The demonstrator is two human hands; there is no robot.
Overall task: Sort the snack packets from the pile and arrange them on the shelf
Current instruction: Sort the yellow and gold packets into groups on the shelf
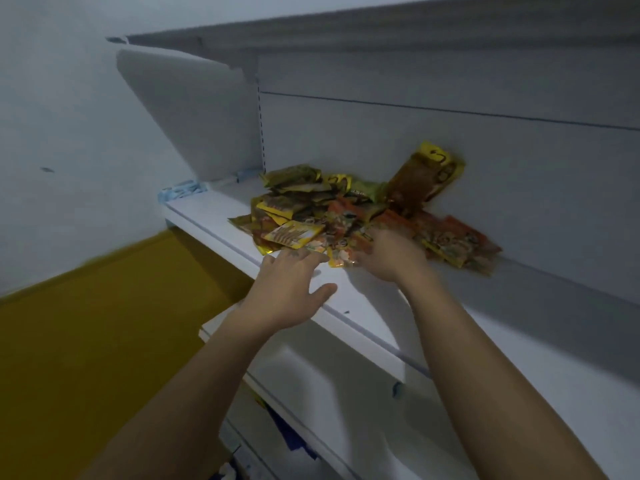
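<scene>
A pile of snack packets (pixel 332 206) in yellow, green and orange lies on the white shelf (pixel 221 223), spread from its left part toward the back panel. One brown-and-yellow packet (pixel 424 178) leans upright against the back panel. My left hand (pixel 294 289) reaches over the shelf's front edge with fingers straight, fingertips touching the nearest packets. My right hand (pixel 388 256) rests on the front of the pile, fingers bent over an orange packet; its grip is blurred.
A higher shelf (pixel 346 29) overhangs the pile. A white side panel (pixel 194 112) stands at the shelf's left end. Lower shelves (pixel 311 393) sit beneath my arms, with blue items at the bottom. Yellow floor (pixel 86 341) lies to the left.
</scene>
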